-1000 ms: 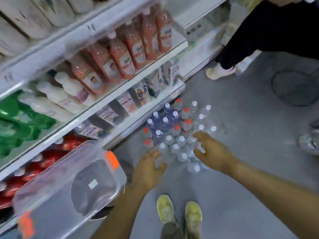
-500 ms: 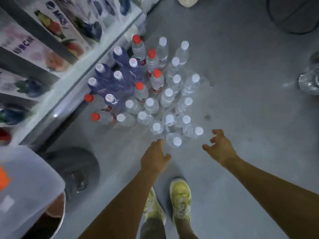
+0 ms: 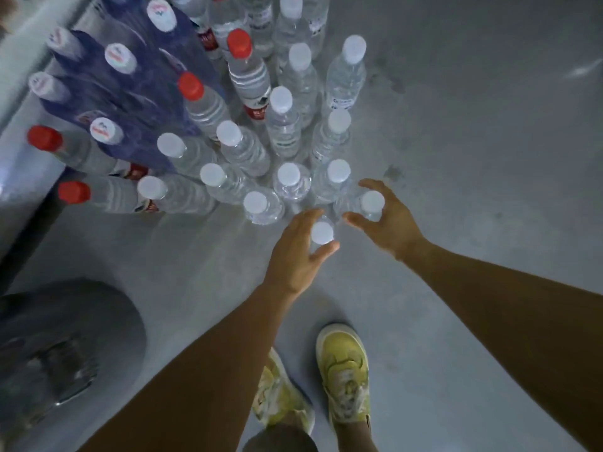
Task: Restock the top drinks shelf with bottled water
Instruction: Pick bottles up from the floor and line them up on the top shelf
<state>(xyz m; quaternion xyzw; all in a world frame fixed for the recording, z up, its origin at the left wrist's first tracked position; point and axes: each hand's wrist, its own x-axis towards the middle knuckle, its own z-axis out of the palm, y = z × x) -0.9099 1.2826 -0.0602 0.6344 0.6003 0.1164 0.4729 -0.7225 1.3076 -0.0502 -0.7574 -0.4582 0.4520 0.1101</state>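
— Where's the water?

— Standing on the grey floor (image 3: 473, 141), a tight cluster of white-capped water bottles (image 3: 284, 125), all upright.

— And the hands?

— The left hand (image 3: 295, 252) has its fingers and thumb curled round the nearest bottle (image 3: 322, 232), just under the cap. The right hand (image 3: 388, 223) is cupped round the second bottle (image 3: 372, 201) just beside it. I can't tell whether it actually grips it.

— Anything crowding them?

— More white-capped bottles stand right behind both, touching or nearly so. Further back and to the left are red-capped bottles (image 3: 248, 76) and a block of blue bottles (image 3: 130, 93) with printed caps, pressed up against a pale ledge (image 3: 19, 60).

— Nearer the person?

— Yellow shoes (image 3: 344, 370) sit on the floor below the hands. A dark round object (image 3: 65, 337), too blurred to name, sits well apart at lower left.
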